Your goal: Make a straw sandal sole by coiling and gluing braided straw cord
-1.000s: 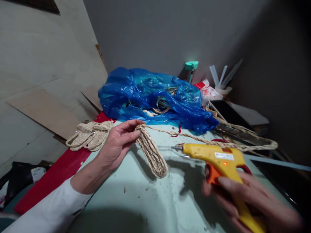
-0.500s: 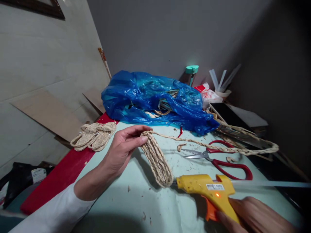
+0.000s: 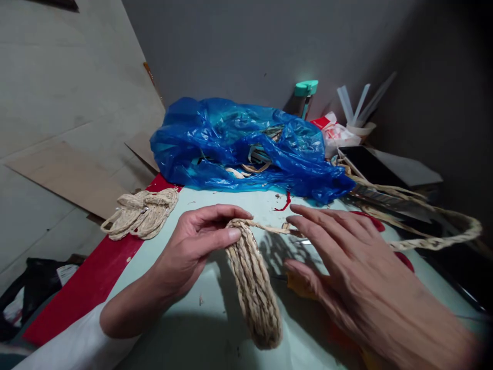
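Note:
My left hand (image 3: 206,239) pinches the upper end of a flat coil of braided straw cord (image 3: 256,288), whose rows lie side by side and hang down toward me. From that pinched end a loose length of the braid (image 3: 431,240) runs right and loops round at the far right. My right hand (image 3: 346,262) holds nothing; its fingers are apart, thumb below, around the loose braid near the coil. Beneath it lies the yellow glue gun (image 3: 298,285), mostly hidden. The scissors' red handles (image 3: 370,218) also show only in part behind that hand.
A crumpled blue plastic bag (image 3: 231,144) with straw strips inside lies at the back. Finished-looking braided pieces (image 3: 140,213) rest at the left on the red edge (image 3: 88,282). Clear glue sticks (image 3: 356,103) stand in a cup at the back right, near a dark flat device (image 3: 379,167).
My right hand has let go of the glue gun, which now lies on the table, and has moved up and left to the loose braid. The coil appears lower and nearer.

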`<state>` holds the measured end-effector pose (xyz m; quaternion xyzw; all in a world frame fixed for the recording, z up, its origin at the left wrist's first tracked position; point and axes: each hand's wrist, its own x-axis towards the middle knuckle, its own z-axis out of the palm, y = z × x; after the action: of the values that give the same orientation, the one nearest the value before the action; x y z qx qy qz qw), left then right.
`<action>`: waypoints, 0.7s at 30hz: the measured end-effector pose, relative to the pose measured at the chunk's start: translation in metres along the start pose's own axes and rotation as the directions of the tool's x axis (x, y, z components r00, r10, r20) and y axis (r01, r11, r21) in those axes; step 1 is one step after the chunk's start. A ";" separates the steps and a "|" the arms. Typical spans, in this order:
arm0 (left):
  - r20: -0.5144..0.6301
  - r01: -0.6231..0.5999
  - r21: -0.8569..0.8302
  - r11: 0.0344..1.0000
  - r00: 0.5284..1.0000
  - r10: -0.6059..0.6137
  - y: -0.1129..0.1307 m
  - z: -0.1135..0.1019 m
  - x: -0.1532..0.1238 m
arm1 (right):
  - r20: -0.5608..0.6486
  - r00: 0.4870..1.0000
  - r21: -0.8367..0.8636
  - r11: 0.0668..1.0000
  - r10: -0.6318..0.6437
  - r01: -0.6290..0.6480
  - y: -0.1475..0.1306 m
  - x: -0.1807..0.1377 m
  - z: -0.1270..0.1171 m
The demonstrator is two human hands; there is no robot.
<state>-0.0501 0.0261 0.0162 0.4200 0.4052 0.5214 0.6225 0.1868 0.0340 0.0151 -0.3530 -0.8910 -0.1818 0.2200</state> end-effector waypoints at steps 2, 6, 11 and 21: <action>0.017 0.030 0.004 1.000 0.999 -0.030 -0.001 0.000 -0.001 | 0.016 0.999 0.032 0.998 -0.050 0.050 -0.002 0.002 0.006; -0.004 0.100 0.022 0.995 0.995 -0.100 -0.002 0.004 0.000 | -0.028 0.997 0.131 0.988 -0.077 0.080 0.001 -0.006 0.007; -0.156 0.192 0.074 0.979 0.971 -0.179 0.002 0.014 0.001 | -0.131 0.991 0.168 0.984 -0.032 0.054 -0.001 -0.018 0.001; -0.166 0.204 0.157 0.966 0.970 -0.178 -0.008 0.015 0.002 | 0.003 0.996 0.291 0.953 0.089 -0.086 -0.028 -0.024 0.006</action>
<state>-0.0330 0.0258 0.0131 0.3908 0.5334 0.4519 0.5988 0.1808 0.0042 -0.0072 -0.3549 -0.8906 -0.0405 0.2817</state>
